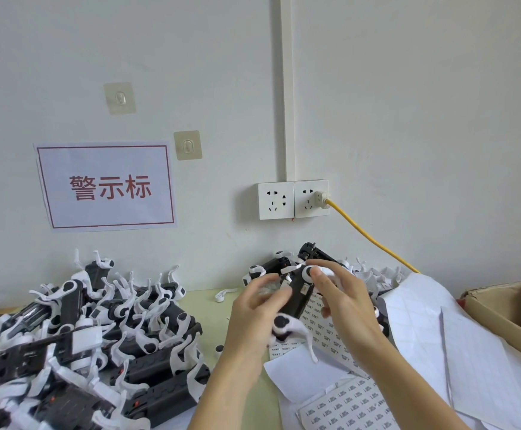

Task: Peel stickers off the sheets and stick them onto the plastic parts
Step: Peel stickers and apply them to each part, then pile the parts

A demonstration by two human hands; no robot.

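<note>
I hold one black plastic part with white arms (296, 301) up over the table between both hands. My left hand (257, 308) grips its left side with curled fingers. My right hand (343, 293) pinches its upper right end, near a small sticker on the black body. Sticker sheets (350, 405) with rows of small printed labels lie under and in front of my hands. A large heap of the same black-and-white parts (92, 342) covers the left of the table.
More parts (374, 274) lie behind my hands by the wall. Used white backing sheets (439, 330) spread to the right. A cardboard box (507, 308) sits at the right edge. A yellow cable (371, 237) runs from the wall socket (293, 200).
</note>
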